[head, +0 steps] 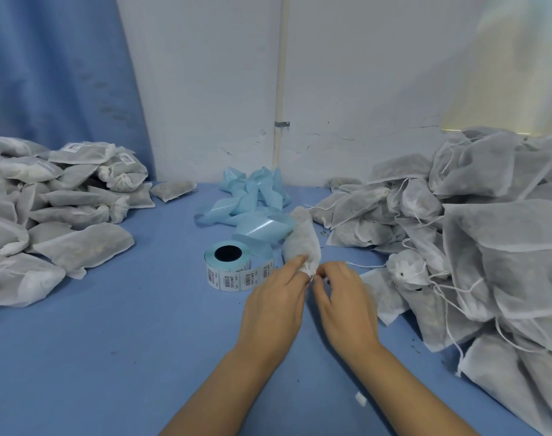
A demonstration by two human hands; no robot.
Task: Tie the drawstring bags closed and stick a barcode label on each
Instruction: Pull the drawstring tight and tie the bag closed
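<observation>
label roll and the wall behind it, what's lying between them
In the head view, a loose heap of light-blue backing strip lies on the blue table between the label roll and the wall.

1. Single view, worn on the head, set above and behind both forearms at the bottom edge.
2. Facing forward and down across a blue table [127,357], toward a white wall [205,89] with an upright pipe [281,73] at mid-frame.
3. Close to the left hand [273,306] and right hand [347,306], low in the middle, meeting at a bag [301,240] pinched by both; slightly farther from the label roll [237,265], just beyond on the left.
4. Wide-angle, with bowed edges, taking in a blue curtain [54,73] at far left, the left pile [48,196] of bags at one side and the right pile [488,231] at the other, nearest at bottom right.
</observation>
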